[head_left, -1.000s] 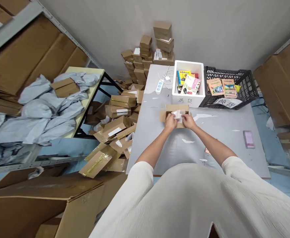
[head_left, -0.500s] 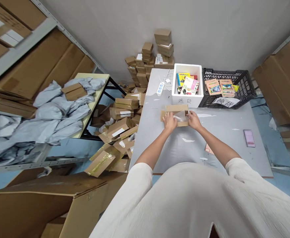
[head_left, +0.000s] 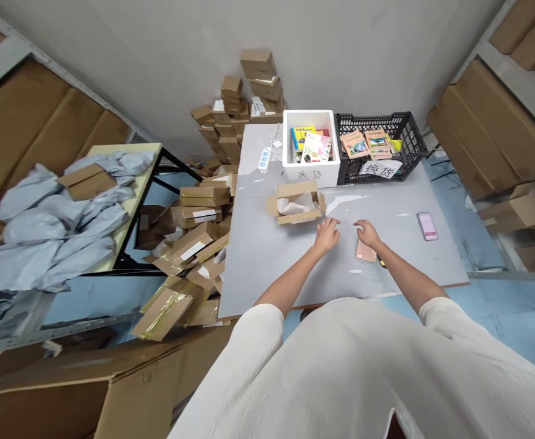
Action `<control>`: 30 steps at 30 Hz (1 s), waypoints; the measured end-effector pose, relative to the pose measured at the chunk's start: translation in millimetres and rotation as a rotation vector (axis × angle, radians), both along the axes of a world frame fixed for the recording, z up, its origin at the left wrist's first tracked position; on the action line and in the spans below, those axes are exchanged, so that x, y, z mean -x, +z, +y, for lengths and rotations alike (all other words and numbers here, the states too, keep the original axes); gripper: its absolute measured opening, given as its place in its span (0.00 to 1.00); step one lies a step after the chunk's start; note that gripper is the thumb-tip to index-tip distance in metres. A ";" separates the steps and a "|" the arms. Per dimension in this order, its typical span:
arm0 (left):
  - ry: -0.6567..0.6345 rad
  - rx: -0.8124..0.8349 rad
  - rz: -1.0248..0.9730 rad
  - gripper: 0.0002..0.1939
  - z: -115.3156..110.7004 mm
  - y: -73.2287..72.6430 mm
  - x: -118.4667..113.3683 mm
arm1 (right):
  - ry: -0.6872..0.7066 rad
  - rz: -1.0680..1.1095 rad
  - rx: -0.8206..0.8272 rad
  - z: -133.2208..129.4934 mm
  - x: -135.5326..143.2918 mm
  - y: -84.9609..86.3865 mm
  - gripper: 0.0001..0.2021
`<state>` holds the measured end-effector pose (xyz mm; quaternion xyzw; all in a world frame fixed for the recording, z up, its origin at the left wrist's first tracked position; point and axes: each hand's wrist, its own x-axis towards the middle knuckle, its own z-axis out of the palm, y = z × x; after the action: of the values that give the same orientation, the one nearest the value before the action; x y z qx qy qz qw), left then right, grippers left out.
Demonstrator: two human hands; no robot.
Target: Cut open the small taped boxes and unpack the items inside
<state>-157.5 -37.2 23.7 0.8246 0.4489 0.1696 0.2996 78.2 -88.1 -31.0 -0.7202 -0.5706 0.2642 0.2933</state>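
An opened small cardboard box (head_left: 298, 216) stands on the grey table with its flaps up and whitish paper (head_left: 297, 205) inside. To the right of its near corner, my left hand (head_left: 327, 235) hovers over or rests on the table, fingers apart and holding nothing. My right hand (head_left: 368, 233) is a short way further right, its bent fingers apart and nothing visible in them. It partly covers the top of a flat pinkish rectangle that looks like a phone case (head_left: 365, 251); whether they touch is unclear. Beside this, a small black and yellow object (head_left: 381, 262) shows next to my forearm.
At the back of the table (head_left: 258, 256) stand a white foam box (head_left: 310, 174) with books and a black crate (head_left: 381, 174) with booklets. A power strip (head_left: 265, 160) and a phone (head_left: 427, 226) lie there too. Cardboard parcels (head_left: 194, 244) pile up at left, near grey mailing bags (head_left: 75, 213).
Both hands have let go of the box and come nearer to me and to the right. The view has swung right, and the pinkish rectangle now shows more fully.
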 end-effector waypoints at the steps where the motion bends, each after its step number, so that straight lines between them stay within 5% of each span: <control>1: -0.025 0.025 0.004 0.22 -8.4 -7.3 -9.0 | -0.022 0.005 0.014 -13.8 -8.3 -5.9 0.21; 8: -0.160 0.220 0.099 0.23 -55.3 -55.8 -63.9 | -0.168 0.019 0.163 -82.2 -52.9 -44.8 0.17; 18: -0.124 0.437 0.071 0.26 -84.1 -116.6 -111.5 | -0.124 0.079 0.182 -101.7 -78.2 -83.9 0.17; 24: -0.094 0.542 0.090 0.30 -90.7 -122.9 -113.3 | -0.225 0.319 0.176 -100.8 -68.2 -83.9 0.16; 30: -0.038 0.607 0.047 0.34 -88.3 -114.0 -103.9 | -0.415 0.557 0.196 -85.1 -57.6 -77.4 0.28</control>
<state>-53.7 -125.6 -90.3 0.7095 0.4702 0.0032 0.5249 135.7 -173.3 -108.4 -0.7459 -0.2822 0.4386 0.4143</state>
